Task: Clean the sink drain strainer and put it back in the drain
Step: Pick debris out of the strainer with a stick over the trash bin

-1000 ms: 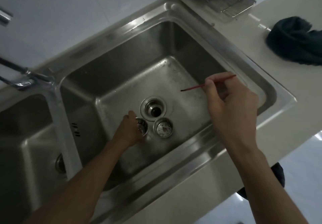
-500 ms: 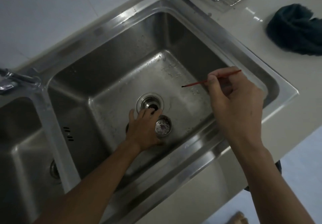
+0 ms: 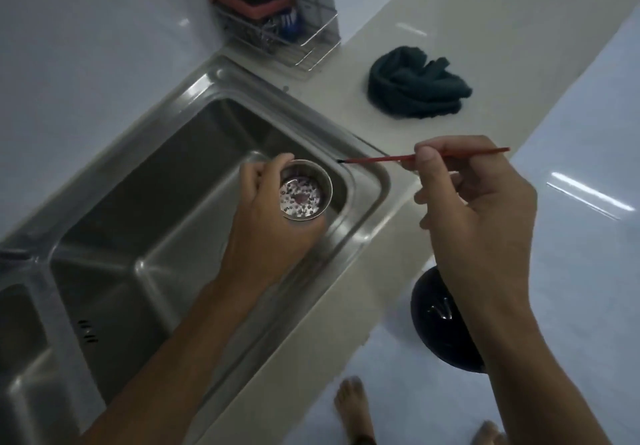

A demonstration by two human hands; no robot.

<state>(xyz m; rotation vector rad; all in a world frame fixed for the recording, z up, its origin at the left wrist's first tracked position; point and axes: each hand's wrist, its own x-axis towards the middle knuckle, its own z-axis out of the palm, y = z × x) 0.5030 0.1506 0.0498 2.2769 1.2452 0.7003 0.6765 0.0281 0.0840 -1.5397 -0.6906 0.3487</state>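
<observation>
My left hand grips the round metal drain strainer and holds it up over the right part of the steel sink. Its open side faces me, showing a perforated bottom with dark specks in the holes. My right hand pinches a thin red stick with a dark tip. The tip points left, a short way to the right of the strainer's rim and apart from it. The drain opening is hidden behind my left arm.
A dark crumpled cloth lies on the pale counter beyond the sink. A wire rack with sponges stands in the back corner. A black round bin sits on the floor below the counter edge, near bare feet.
My left hand picked the strainer off the sink floor and lifted it up toward me. The view swung right. My right hand still holds the red stick.
</observation>
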